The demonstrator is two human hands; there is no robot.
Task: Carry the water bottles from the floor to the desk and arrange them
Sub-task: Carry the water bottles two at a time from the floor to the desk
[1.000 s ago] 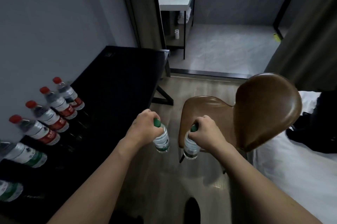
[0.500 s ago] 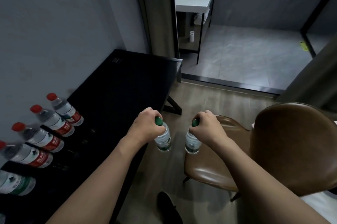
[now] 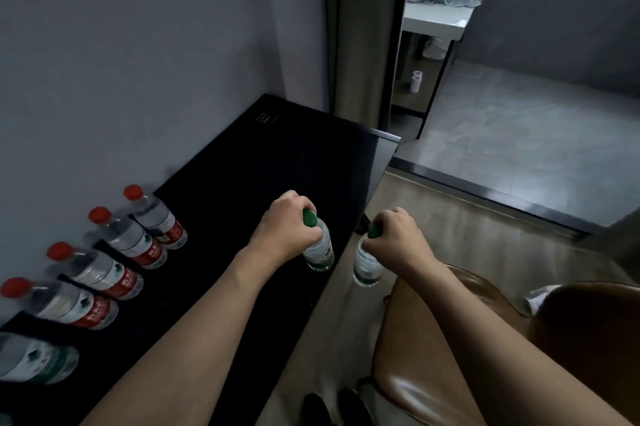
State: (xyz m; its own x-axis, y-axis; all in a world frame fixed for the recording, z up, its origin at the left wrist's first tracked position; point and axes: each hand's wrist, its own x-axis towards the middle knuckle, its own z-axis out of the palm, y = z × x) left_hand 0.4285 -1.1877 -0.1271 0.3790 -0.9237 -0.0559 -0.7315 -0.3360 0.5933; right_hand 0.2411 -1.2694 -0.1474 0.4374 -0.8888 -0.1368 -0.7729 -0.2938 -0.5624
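My left hand [image 3: 284,228] grips a green-capped water bottle [image 3: 320,252] by its neck, hanging over the right edge of the black desk [image 3: 277,162]. Held the same way in my right hand [image 3: 398,238], a second green-capped bottle [image 3: 365,268] hangs just beyond the desk edge, above the floor. Along the wall on the desk stands a row of several red-capped bottles [image 3: 152,217], and one green-label bottle [image 3: 38,361] sits at the near left end.
A brown leather chair [image 3: 519,339] stands close at the lower right, beside the desk. Past the desk's far end a doorway opens onto a grey tiled floor [image 3: 519,134] with a white table [image 3: 436,18] carrying cloths. My dark shoes [image 3: 332,408] show at the bottom.
The view has swung left toward the desk. Both hands with their bottles have moved left; the left bottle now hangs over the desk top, and the chair has slid to the lower right.
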